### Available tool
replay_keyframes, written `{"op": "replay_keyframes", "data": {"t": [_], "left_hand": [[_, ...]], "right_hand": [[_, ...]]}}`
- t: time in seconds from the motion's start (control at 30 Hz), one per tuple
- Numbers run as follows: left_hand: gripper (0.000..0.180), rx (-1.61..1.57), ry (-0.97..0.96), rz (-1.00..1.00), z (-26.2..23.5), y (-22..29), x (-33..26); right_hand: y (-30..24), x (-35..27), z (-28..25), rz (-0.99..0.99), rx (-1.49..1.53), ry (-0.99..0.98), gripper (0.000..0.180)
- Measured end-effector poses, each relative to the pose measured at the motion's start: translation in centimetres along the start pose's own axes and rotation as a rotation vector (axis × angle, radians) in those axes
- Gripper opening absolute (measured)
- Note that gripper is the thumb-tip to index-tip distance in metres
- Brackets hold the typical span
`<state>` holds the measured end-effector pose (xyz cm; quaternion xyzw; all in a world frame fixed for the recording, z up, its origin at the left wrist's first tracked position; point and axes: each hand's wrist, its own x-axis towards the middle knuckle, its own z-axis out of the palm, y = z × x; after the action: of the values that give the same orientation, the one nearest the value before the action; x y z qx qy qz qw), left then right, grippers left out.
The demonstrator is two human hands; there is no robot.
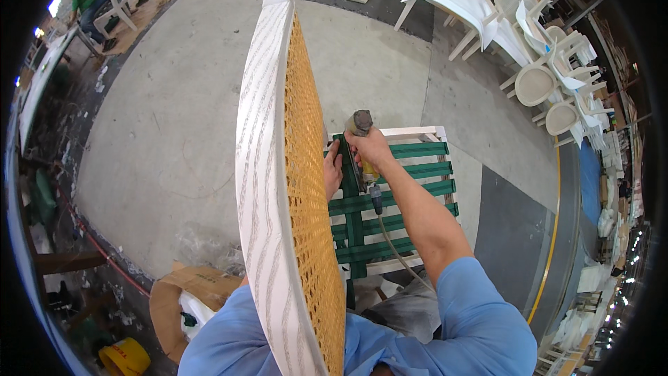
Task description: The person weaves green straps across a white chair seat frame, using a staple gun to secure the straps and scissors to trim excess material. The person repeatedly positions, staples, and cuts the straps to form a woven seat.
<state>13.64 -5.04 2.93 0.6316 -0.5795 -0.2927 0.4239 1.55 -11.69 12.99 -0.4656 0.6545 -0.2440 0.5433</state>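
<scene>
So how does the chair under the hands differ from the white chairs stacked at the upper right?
The chair being worked on has a cane back panel and bare green webbing across its seat frame; the stacked chairs show oval backs. It stands alone, right hand in a grip on a pneumatic stapler, left hand on the webbing; the stacked ones lie piled and tilted, nobody near. Both have white-painted frames.

Chair back (pixel 278 167) left of webbed seat (pixel 403 188), stacked chairs (pixel 515 21) behind right, cardboard box (pixel 188 292) lower left.

Chair back (pixel 292 188) hides left hand (pixel 332 174)
</scene>
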Motion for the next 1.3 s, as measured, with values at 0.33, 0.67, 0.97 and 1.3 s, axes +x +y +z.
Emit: {"op": "replay_keyframes", "data": {"t": [0.33, 0.67, 0.97, 1.3], "left_hand": [[0.042, 0.057, -0.046, -0.088, 0.4, -1.4, 0.0], [0.04, -0.035, 0.038, -0.002, 1.7, -3.8, 0.1], [0.041, -0.234, 0.065, -0.066, 2.5, -4.9, 0.4], [0.051, 0.196, 0.157, -0.234, 0.8, -3.6, -2.9]], "right_hand": [[-0.2, -0.3, 0.6, -0.01, 0.008, -0.061, 0.028], [-0.4, -0.4, 1.1, -0.018, -0.004, -0.108, 0.028], [-0.1, -0.4, 1.2, -0.032, -0.023, -0.055, 0.026], [0.0, -0.4, 0.4, 0.043, -0.067, 0.034, 0.024]]}}
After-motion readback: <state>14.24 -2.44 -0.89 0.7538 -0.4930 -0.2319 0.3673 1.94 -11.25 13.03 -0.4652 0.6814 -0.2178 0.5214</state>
